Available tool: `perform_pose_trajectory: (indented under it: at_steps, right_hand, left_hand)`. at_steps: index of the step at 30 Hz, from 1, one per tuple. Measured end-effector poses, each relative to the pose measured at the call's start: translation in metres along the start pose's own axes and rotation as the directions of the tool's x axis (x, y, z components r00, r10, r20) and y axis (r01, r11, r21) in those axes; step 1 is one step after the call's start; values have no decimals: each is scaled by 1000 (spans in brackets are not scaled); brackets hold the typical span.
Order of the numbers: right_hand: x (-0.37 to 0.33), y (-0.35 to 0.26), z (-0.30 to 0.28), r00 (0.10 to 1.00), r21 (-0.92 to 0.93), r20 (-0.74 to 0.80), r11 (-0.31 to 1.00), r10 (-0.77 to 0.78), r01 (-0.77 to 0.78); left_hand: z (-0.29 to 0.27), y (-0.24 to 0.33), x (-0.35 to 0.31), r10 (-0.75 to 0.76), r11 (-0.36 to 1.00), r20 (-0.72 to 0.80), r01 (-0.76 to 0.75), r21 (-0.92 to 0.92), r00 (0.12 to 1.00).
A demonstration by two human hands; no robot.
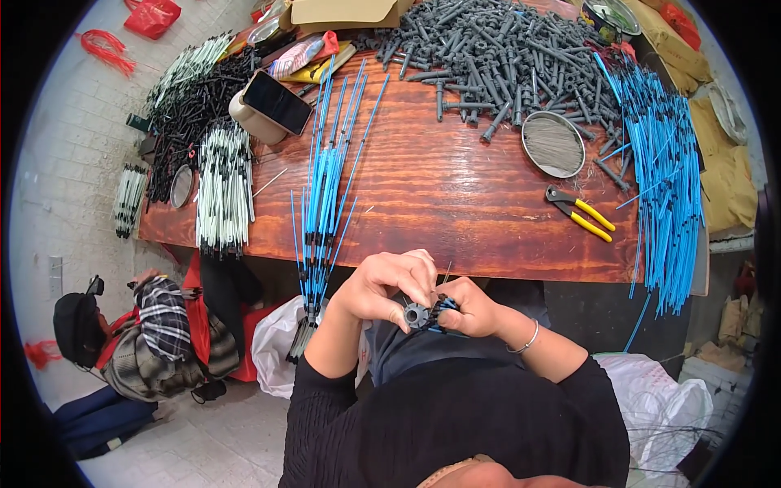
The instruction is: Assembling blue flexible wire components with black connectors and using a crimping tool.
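L hand point(392, 285) pinches a gray tube point(413, 316) just off the desk point(455, 215) edge, R hand point(473, 309) grips black-blue bits point(445, 306) right at it; this pc looks mid-work; blue sticks point(669, 175) far R maybe done, big heap of gray parts point(496, 53) prob. left; metal dish point(525, 149) has thin wires point(555, 140), can't tell what's in white bag point(272, 350) at L
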State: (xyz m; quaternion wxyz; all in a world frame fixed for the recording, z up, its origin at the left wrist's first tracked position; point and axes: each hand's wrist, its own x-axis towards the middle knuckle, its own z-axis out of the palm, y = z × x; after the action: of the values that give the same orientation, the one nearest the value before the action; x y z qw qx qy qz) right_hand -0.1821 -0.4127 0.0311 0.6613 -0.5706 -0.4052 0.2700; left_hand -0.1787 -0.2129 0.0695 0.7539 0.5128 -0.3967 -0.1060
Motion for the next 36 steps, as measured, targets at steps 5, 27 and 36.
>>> perform_pose_trajectory:
  at_steps: [5,27,36]
  right_hand:
    - [-3,7,-2,990,4,-139,1000,14,-14]
    - [-2,10,24,751,-372,-632,925,-194,-74]
    - [-2,16,-4,913,121,-385,988,138,-99]
  left_hand:
    - [16,5,-3,-160,961,-452,243,132,878]
    - [49,-2,-12,121,766,-798,455,453,591]
    - [47,11,-9,59,603,-727,556,572,684]
